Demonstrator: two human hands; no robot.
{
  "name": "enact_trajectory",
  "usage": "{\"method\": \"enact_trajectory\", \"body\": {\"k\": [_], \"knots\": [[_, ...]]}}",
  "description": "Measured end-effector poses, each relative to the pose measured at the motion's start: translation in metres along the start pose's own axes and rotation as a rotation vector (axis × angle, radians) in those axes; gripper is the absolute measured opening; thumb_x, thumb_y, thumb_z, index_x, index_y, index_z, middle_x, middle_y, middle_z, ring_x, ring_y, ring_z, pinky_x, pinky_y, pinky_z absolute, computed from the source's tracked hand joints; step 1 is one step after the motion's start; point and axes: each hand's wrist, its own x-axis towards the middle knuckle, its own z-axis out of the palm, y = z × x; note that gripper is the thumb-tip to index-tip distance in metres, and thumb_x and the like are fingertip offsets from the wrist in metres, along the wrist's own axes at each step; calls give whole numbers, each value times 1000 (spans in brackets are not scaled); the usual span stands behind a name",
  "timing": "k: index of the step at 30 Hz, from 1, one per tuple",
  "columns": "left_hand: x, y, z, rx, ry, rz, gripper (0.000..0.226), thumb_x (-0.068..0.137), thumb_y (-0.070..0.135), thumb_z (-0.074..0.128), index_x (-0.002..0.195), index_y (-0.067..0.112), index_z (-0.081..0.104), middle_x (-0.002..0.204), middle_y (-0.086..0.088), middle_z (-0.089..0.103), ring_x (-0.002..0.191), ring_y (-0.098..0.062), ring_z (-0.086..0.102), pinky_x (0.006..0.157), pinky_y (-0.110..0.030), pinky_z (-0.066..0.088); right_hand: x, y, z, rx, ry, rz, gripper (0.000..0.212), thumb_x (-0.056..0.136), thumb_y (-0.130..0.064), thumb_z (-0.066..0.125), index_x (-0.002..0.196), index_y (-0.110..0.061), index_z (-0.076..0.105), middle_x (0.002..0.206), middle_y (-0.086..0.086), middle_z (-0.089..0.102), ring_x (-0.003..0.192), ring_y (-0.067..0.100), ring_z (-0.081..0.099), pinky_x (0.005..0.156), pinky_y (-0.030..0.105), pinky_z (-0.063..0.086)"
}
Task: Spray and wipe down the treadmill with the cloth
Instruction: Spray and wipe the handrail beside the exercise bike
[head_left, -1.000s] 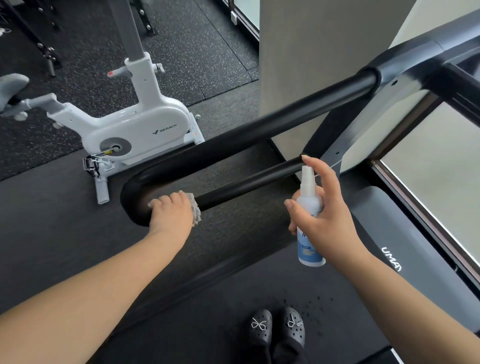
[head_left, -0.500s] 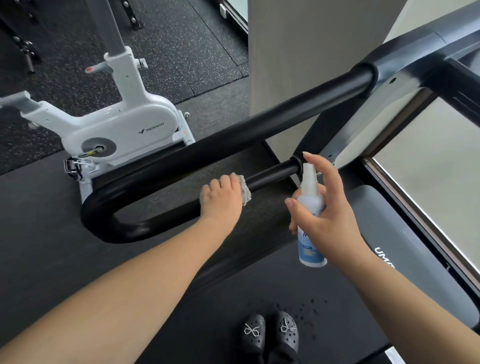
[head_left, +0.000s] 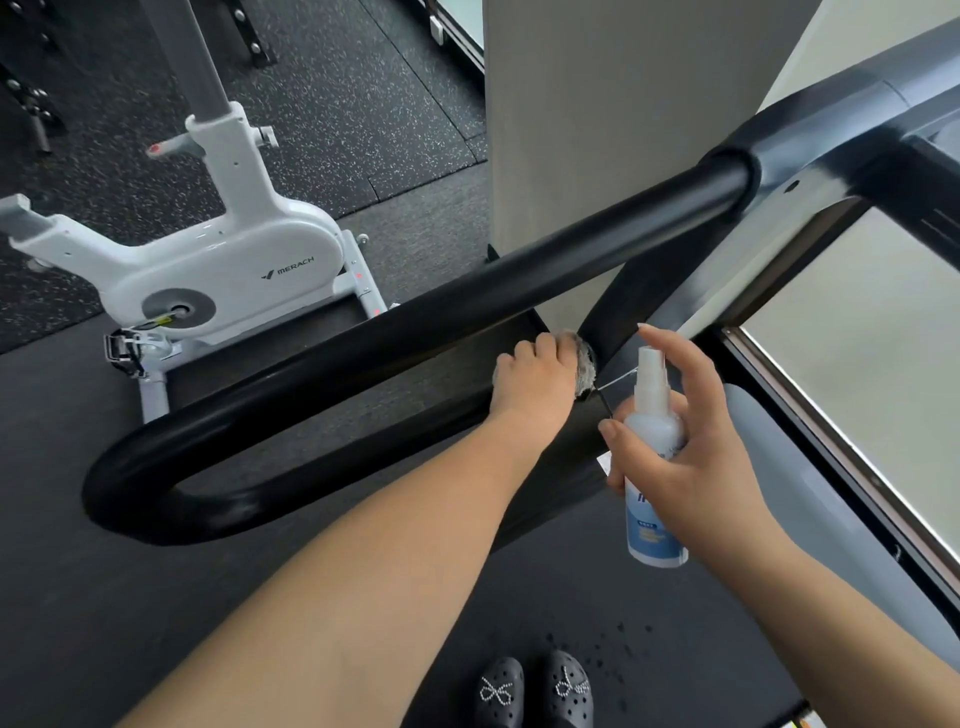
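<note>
1. Bunching under the left hand (head_left: 535, 379), the cloth (head_left: 586, 364) looked soft and light; the hand gripped it against the lower handrail (head_left: 322, 470) of the treadmill (head_left: 810, 140), at the rail's inner end by the upright.
2. It would likely fold and slip, so a full-palm hold suited it.
3. The right hand (head_left: 691, 457) clasped the spray bottle (head_left: 655, 467) around its body, upright and just beside the cloth, index finger raised over the nozzle.
4. The bottle seemed light, smooth plastic, perhaps slick when wet.
5. A white exercise bike (head_left: 218, 275) stood beyond on the floor.
</note>
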Motion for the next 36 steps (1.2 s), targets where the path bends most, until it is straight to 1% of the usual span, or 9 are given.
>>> {"method": "enact_trajectory", "body": {"k": [4,9,14,18,21,25,31,33,36], "knots": [[-14,-15,4,34,-1,20,86,86,25,61,150,15,5,127,-17,42,105,-32,50,78,-42,45,1,0,-2,9,-1,13,70,89,2,65,136,-43,40,75,7,59,59,31,63,60,30,59],[-42,-49,9,-11,-24,15,84,90,26,57,151,17,0,130,-15,40,107,-31,48,82,-41,44,2,-2,-6,22,-19,13,70,90,1,65,137,-45,40,74,4,59,60,32,62,58,28,58],[-60,-67,-5,-160,-77,-86,67,95,26,52,150,17,15,132,-11,41,113,-29,45,87,-41,46,0,-5,-18,48,-7,17,69,90,4,63,131,-48,42,75,8,57,62,36,61,57,25,56],[-74,-60,-26,-273,31,-177,58,95,32,53,145,21,27,127,-8,46,110,-27,47,80,-38,44,-7,-6,-29,42,17,29,70,91,2,64,129,-52,41,78,10,57,63,37,61,58,24,56],[-85,-49,-40,-418,87,-221,59,92,36,56,144,24,30,125,-6,48,109,-25,50,82,-36,45,-16,-9,-36,35,37,41,70,91,1,64,130,-51,40,78,9,57,63,36,62,59,25,57],[-95,-31,-60,-596,93,-185,58,90,37,60,141,25,34,127,-6,49,110,-25,53,87,-38,47,-32,-13,-41,11,77,39,70,90,0,65,132,-50,40,78,9,59,61,33,62,58,24,55],[-110,-5,-87,-724,46,-89,56,90,40,59,139,25,38,124,-1,54,110,-18,53,86,-29,44,-68,-18,-45,-35,210,69,72,90,-3,65,128,-58,39,80,4,62,60,27,66,63,25,57],[-120,0,-88,-770,25,-61,55,89,42,59,137,26,40,123,0,57,108,-18,56,91,-33,47,-87,-19,-44,-22,270,78,70,90,-3,66,131,-54,39,78,3,62,58,21,65,62,23,55],[-143,5,-86,-815,-16,-30,51,87,45,59,134,30,43,116,2,60,99,-19,60,84,-42,53,-123,-21,-34,-16,373,94,66,91,-5,67,133,-48,41,74,4,62,57,16,64,61,12,51]]}}
